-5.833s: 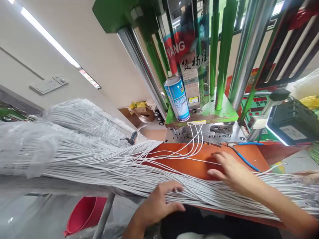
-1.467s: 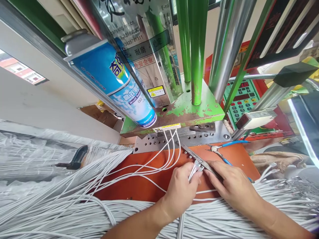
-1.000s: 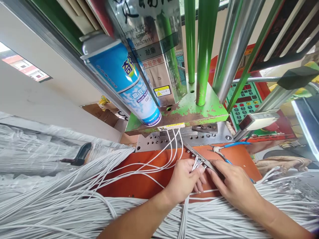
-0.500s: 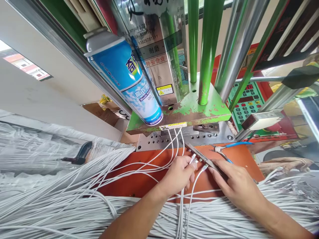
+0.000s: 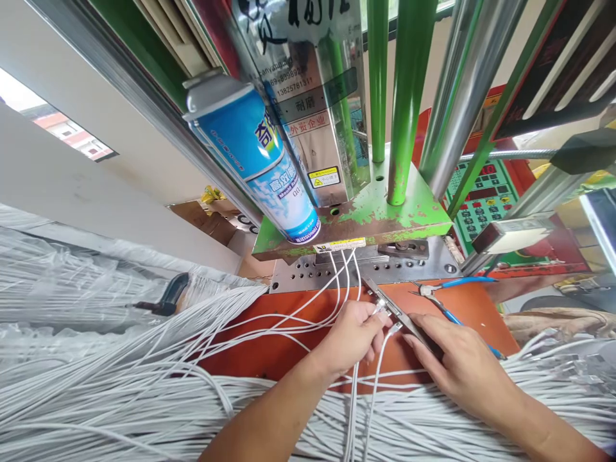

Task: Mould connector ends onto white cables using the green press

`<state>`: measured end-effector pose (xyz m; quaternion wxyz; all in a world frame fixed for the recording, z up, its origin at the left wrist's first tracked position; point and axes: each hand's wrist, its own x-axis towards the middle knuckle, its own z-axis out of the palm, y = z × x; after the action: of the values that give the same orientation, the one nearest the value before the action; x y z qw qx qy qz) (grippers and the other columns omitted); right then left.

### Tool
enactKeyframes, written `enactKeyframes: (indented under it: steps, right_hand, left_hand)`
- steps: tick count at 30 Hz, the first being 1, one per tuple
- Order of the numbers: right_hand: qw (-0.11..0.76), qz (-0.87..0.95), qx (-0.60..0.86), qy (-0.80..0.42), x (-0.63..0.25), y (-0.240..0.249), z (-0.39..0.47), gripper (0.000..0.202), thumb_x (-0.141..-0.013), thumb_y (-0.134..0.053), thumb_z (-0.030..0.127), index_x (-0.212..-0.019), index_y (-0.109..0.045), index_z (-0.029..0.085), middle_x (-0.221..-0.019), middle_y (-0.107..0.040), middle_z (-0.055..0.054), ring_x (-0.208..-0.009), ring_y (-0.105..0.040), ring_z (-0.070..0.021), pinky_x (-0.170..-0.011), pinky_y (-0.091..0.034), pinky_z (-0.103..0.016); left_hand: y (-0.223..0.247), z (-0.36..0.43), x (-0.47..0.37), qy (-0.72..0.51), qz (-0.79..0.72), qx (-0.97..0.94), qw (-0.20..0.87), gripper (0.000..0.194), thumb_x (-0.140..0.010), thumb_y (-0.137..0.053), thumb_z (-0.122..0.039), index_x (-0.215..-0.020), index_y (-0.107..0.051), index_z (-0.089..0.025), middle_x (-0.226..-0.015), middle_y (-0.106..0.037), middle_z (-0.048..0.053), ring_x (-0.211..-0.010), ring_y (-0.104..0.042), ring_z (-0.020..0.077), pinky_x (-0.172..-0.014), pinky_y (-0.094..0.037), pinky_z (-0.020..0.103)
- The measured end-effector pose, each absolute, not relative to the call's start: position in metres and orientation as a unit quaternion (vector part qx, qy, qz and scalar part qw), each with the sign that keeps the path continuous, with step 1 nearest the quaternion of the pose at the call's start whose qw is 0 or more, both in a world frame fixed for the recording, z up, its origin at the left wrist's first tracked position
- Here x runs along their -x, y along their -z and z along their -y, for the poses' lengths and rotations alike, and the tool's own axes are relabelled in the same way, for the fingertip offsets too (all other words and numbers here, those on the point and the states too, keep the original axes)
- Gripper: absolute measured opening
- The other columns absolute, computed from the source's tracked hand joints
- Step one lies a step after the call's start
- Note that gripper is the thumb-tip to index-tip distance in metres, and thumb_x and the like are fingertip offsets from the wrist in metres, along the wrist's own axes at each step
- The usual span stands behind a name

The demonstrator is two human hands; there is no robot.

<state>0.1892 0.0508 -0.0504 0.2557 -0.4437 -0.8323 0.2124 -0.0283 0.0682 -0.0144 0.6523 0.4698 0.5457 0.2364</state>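
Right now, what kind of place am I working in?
Likely a cable factory workstation: a green moulding press, heaps of white cables, and a red control panel behind it.

Both bare forearms rise from the bottom edge and converge at lower centre of the frame. The left hand (image 5: 353, 335) is curled, thumb and fingertips pinched together at its upper right. The right hand (image 5: 459, 362) lies palm down, fingers stretched toward the upper left, nearly meeting the left.
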Motion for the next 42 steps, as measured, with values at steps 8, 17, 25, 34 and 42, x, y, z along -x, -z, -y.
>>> enactKeyframes:
  steps: [8, 17, 25, 34, 42]
  right_hand:
    - [0.286, 0.801, 0.478, -0.217, -0.193, 0.052, -0.049, 0.020, -0.107, -0.049, 0.036, -0.118, -0.062, 0.025, -0.103, -0.074, -0.005, -0.080, -0.070, -0.0204, -0.077, -0.052, -0.035]
    - [0.274, 0.838, 0.422, -0.209, -0.193, 0.048, -0.050, 0.018, -0.107, -0.049, 0.033, -0.117, -0.060, 0.024, -0.095, -0.070, -0.004, -0.080, -0.066, -0.0194, -0.070, -0.048, -0.033]
    - [0.283, 0.843, 0.414, -0.192, -0.194, 0.046, -0.045, 0.017, -0.106, -0.050, 0.032, -0.118, -0.060, 0.023, -0.095, -0.070, -0.005, -0.081, -0.067, -0.0194, -0.070, -0.050, -0.032]
    - [0.299, 0.815, 0.458, -0.193, -0.199, 0.055, -0.047, 0.021, -0.107, -0.051, 0.034, -0.125, -0.060, 0.028, -0.105, -0.073, -0.002, -0.086, -0.069, -0.0175, -0.075, -0.051, -0.031]
    - [0.302, 0.828, 0.432, -0.193, -0.199, 0.050, -0.049, 0.021, -0.106, -0.051, 0.033, -0.125, -0.058, 0.026, -0.108, -0.072, -0.003, -0.088, -0.069, -0.0172, -0.076, -0.052, -0.029]
  left_hand:
    - [0.018, -0.070, 0.047, -0.269, -0.583, -0.527, 0.557, 0.033, -0.098, -0.054, -0.049, -0.085, -0.051, -0.020, -0.057, -0.049, -0.007, -0.047, -0.041, 0.0069, -0.047, -0.031, 0.019]
    - [0.019, -0.077, 0.041, -0.248, -0.571, -0.481, 0.618, 0.028, -0.095, -0.053, -0.039, -0.079, -0.058, -0.017, -0.049, -0.046, -0.006, -0.044, -0.036, 0.0070, -0.049, -0.027, 0.020]
    - [0.009, -0.077, 0.040, -0.221, -0.565, -0.454, 0.653, 0.025, -0.093, -0.053, -0.034, -0.075, -0.056, -0.017, -0.043, -0.040, -0.008, -0.040, -0.029, 0.0054, -0.043, -0.021, 0.018]
    - [0.013, -0.071, 0.050, -0.231, -0.613, -0.606, 0.450, 0.035, -0.102, -0.046, -0.048, -0.083, -0.055, -0.020, -0.077, -0.066, 0.003, -0.066, -0.061, 0.0161, -0.064, -0.043, 0.028]
    - [0.013, -0.074, 0.060, -0.170, -0.642, -0.610, 0.432, 0.035, -0.102, -0.041, -0.038, -0.079, -0.061, -0.020, -0.068, -0.056, 0.000, -0.067, -0.053, 0.0165, -0.067, -0.039, 0.028]
